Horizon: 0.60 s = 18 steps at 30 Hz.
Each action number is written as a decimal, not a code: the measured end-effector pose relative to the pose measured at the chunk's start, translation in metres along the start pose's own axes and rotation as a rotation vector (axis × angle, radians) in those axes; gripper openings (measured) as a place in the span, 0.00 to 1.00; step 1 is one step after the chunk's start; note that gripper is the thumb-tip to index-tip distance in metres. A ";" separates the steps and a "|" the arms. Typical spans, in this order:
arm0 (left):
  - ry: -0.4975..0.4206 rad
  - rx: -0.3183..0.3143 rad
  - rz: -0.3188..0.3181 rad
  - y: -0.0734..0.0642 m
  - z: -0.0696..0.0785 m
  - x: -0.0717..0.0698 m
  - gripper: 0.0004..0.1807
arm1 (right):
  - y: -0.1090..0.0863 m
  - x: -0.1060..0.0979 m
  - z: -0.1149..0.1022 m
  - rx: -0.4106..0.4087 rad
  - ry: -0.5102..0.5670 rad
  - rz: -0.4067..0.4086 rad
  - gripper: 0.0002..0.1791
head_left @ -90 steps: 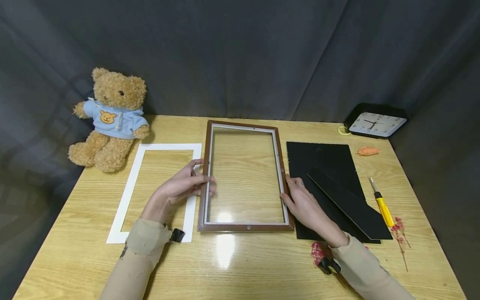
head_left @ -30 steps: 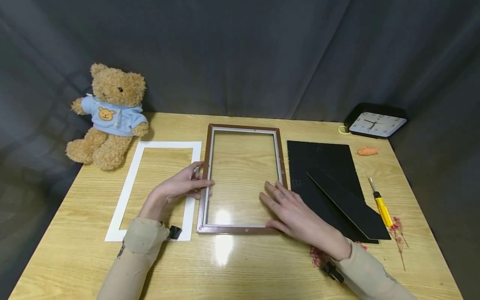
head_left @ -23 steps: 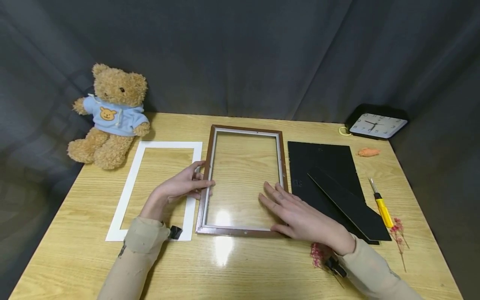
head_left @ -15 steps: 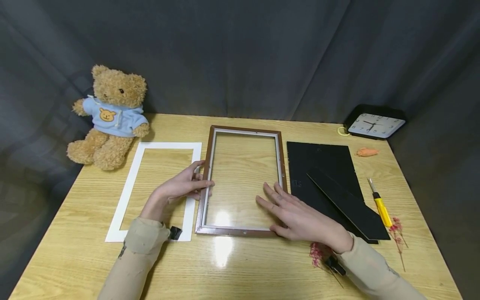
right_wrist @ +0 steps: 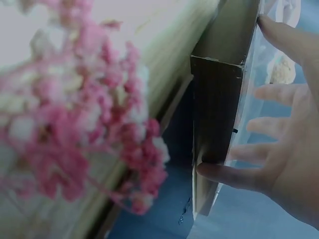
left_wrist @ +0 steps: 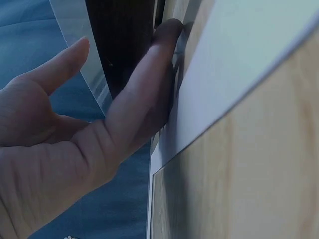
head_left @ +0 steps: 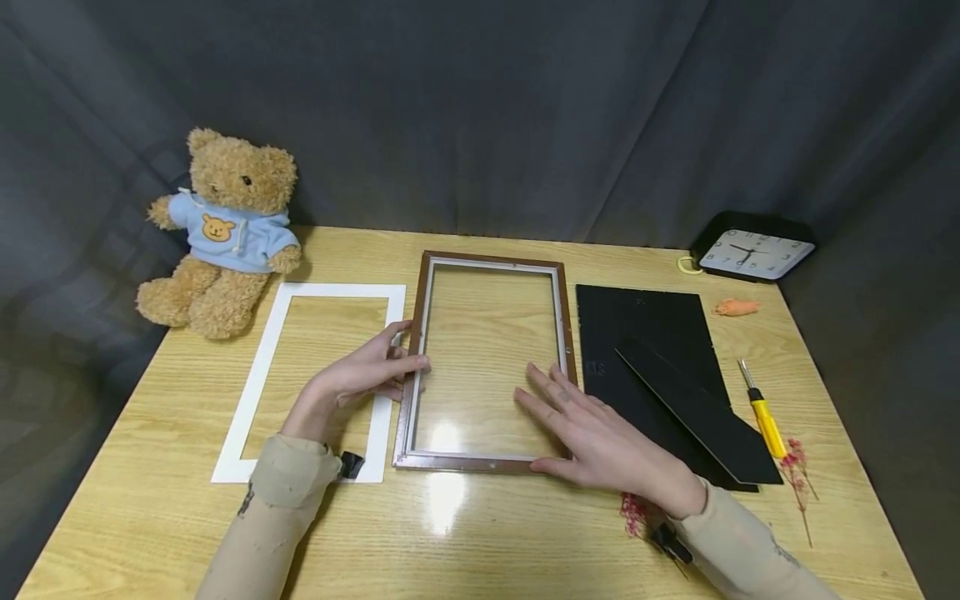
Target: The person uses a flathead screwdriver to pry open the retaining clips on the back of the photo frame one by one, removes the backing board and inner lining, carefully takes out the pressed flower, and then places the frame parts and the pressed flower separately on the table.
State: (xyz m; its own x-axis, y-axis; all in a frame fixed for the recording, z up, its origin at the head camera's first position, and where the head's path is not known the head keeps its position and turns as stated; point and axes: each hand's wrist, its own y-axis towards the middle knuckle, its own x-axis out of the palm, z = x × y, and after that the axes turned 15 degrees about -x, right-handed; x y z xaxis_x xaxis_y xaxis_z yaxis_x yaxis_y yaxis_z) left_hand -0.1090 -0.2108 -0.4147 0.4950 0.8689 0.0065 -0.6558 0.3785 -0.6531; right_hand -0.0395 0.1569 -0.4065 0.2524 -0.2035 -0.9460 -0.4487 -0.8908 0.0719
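Observation:
A brown picture frame (head_left: 420, 308) with a pale inner lip and a clear pane (head_left: 487, 350) is at the middle of the table in the head view. My left hand (head_left: 360, 371) holds its left rail, thumb over the top and fingers at the side and partly beneath; some fingertips show through the pane. In the left wrist view, those fingers (left_wrist: 142, 89) lie along the dark frame side. Over the lower right corner, my right hand (head_left: 592, 429) spreads its straight fingers above the pane, with the thumb at the bottom rail. One finger touches the frame's side (right_wrist: 217, 114) in the right wrist view.
A white mat border (head_left: 251, 383) lies left, near a teddy bear (head_left: 232, 225). To the right are a black backing board (head_left: 645, 312) with its stand flap (head_left: 697, 408), a yellow screwdriver (head_left: 767, 425), pink dried flowers (head_left: 797, 467), a small orange object (head_left: 737, 307) and a clock (head_left: 757, 250).
Since three seconds ago, my right hand has left the frame's right rail and spread over its lower right corner. The left hand keeps its place. Over the last half second hardly anything moves.

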 end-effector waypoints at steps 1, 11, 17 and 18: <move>0.002 0.001 -0.002 0.000 0.000 0.000 0.50 | 0.000 0.001 0.000 0.001 -0.012 0.003 0.48; 0.005 0.003 -0.011 -0.001 0.000 -0.001 0.48 | 0.003 0.013 -0.003 -0.059 -0.273 0.107 0.42; 0.003 0.009 -0.015 -0.001 0.000 -0.001 0.47 | -0.002 0.013 -0.003 -0.078 -0.344 0.240 0.41; 0.005 0.014 -0.016 -0.002 0.000 -0.001 0.47 | -0.003 0.012 -0.003 -0.067 -0.337 0.262 0.44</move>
State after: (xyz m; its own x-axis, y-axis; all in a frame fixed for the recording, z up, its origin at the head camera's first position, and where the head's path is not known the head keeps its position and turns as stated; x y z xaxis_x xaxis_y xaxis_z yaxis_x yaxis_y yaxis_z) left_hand -0.1088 -0.2123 -0.4135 0.5082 0.8612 0.0130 -0.6557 0.3966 -0.6425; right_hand -0.0327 0.1555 -0.4171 -0.1618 -0.2922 -0.9426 -0.4013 -0.8531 0.3333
